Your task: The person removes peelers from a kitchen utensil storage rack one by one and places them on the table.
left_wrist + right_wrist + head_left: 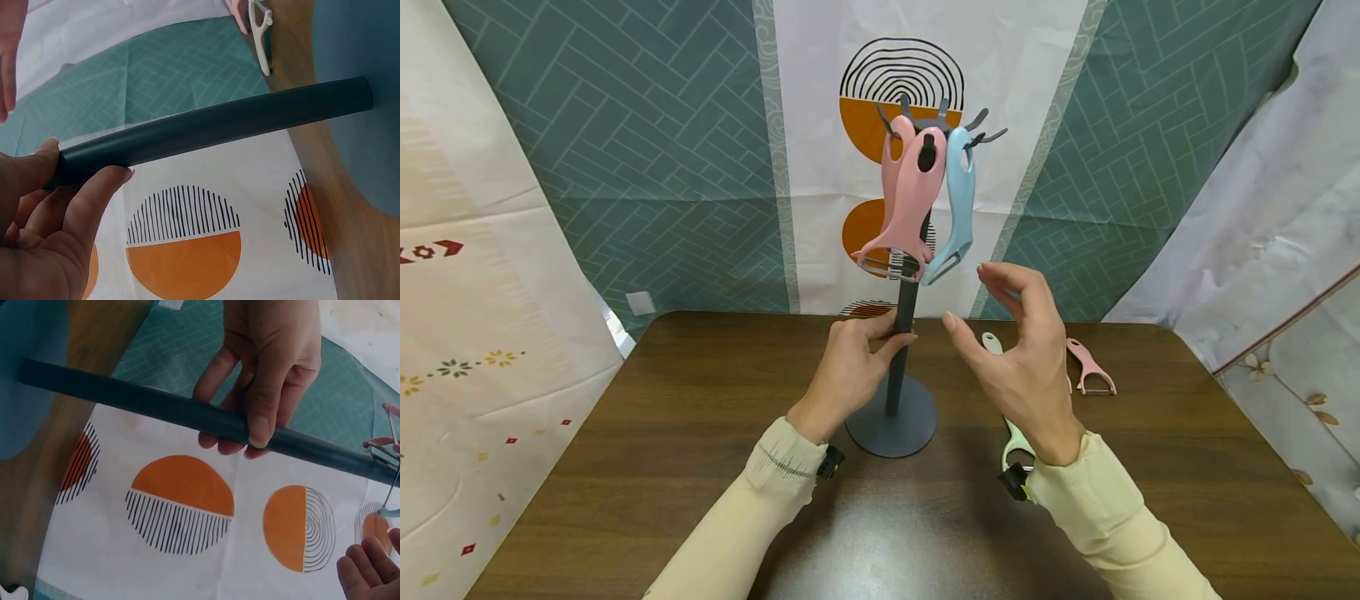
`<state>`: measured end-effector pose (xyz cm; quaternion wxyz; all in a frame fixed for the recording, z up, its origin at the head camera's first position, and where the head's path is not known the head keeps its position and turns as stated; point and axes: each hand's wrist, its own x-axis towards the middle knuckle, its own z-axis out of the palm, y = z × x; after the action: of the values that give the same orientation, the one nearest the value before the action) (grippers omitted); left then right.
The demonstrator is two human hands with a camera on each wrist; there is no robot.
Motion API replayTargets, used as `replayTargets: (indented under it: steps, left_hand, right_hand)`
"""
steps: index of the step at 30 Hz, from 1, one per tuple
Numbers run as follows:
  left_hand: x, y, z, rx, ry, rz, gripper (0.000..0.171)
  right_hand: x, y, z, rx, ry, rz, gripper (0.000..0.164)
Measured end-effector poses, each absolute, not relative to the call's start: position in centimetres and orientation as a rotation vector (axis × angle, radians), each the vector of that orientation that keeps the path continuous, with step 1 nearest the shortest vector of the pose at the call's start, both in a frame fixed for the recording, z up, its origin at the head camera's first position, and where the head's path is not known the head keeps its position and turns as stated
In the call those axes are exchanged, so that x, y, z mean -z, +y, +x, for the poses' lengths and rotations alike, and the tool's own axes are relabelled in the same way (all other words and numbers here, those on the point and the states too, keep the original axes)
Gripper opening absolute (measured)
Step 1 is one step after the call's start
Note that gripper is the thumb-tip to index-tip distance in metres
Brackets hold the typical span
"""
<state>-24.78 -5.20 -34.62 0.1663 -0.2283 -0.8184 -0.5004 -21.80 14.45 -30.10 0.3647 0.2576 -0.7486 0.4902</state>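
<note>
A dark grey stand (895,392) with a round base rises from the table, with several hooks (994,135) at its top. My left hand (850,358) pinches its pole between thumb and fingers. Two pink peelers hang from the hooks, the front one (917,192) overlapping the other (891,179). To their right hangs a light blue peeler (961,196). My right hand (1026,358) is raised to the right of the pole, below the blue peeler, with thumb and fingers apart and nothing between them. In the right wrist view, the left hand's fingers (269,387) wrap the pole (156,403).
On the brown table (700,400), a pink peeler (1086,365) lies at the back right. A pale handle (992,342) and a light green peeler (1017,442) are partly hidden by the right hand and wrist. A patterned cloth (700,167) hangs behind the table.
</note>
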Motion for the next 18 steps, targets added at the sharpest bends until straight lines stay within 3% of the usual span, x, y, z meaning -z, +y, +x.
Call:
replayTargets:
  steps: [18]
  left_hand:
    - [34.7,-5.2,-24.8,1.407,-2.313,-0.653,0.035]
  right_hand:
    - [28.3,12.3,-21.9,-1.345,-1.846,0.671,0.062]
